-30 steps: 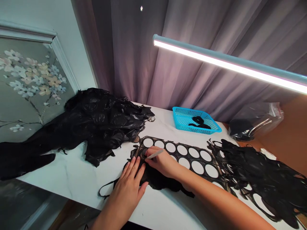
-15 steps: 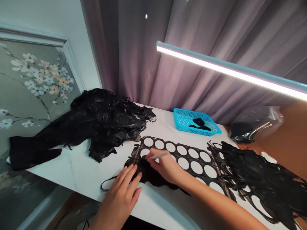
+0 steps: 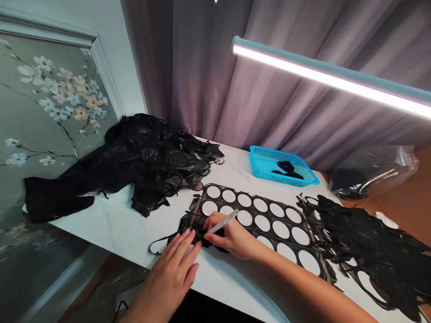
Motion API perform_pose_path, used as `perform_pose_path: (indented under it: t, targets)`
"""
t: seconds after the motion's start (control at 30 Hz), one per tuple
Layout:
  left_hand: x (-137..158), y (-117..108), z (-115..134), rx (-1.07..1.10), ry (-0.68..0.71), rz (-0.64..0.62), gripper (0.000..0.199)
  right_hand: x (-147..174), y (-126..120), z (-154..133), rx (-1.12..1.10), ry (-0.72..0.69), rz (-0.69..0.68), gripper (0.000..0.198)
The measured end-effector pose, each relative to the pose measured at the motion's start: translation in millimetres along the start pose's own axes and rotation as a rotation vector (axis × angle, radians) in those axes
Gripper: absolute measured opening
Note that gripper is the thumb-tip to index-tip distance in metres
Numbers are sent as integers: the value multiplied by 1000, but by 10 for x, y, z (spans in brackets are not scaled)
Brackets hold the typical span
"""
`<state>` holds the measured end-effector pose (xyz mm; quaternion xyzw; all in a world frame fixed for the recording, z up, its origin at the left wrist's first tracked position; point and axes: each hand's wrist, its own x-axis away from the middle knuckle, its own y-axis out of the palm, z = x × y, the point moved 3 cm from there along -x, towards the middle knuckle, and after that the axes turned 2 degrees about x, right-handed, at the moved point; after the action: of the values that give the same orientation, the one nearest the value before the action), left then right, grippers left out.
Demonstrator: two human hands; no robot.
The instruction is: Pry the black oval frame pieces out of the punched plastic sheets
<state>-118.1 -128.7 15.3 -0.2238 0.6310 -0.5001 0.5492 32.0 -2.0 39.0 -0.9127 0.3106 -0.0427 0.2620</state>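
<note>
**Two hands work on a black sheet with rows of circles**

A flat, thin, black sheet with rows of white circles point(image 3: 297, 247) lies on a white table with faint grey lines point(image 3: 107, 233). It is in front of the person, partly under the right arm.

The right hand point(image 3: 232, 235) pinches a thin, pale grey tool shaped like a stick point(image 3: 224, 220) between its thumb and fingers. The tool leans, with its low end down at the dark left part of the sheet, close to the left fingers. I cannot tell just what that end touches.

The left hand point(image 3: 175, 264) is flat and not curled around anything. Its fingertips rest on the black stuff at the sheet's near left edge. The two hands are near each other but not touching.

To the left is a big, messy pile of shiny black scraps point(image 3: 148, 152). To the right, by the end of the sheet, is a heap of floppy black strips point(image 3: 380, 246). Behind the sheet sits a bright blue plastic basket with little holes point(image 3: 286, 181), with some small black things point(image 3: 287, 168) inside. A long, glowing white lamp point(image 3: 319, 74) hangs above.
</note>
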Motion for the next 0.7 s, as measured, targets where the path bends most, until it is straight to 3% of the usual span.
perform_pose_path:
  t: [0.23, 0.43, 0.5, 0.6, 0.7]
  targets:
    - [2, -6, 12, -15, -3, -11, 32, 19, 54, -15, 123, -26, 21, 11]
    - [39, 43, 2, 21, -24, -8, 35, 73, 292, -55, 537, -174, 51, 10]
    - [47, 44, -10, 22, -26, 3, 36, 33, 99, 30, 477, -112, 181, 9]
    - [19, 6, -28, 8, -10, -1, 36, 39, -421, 209, 269, 83, 513, 14]
    - [-74, -51, -10, -15, 16, 9, 31, 169, -693, 252, 191, 134, 553, 15]
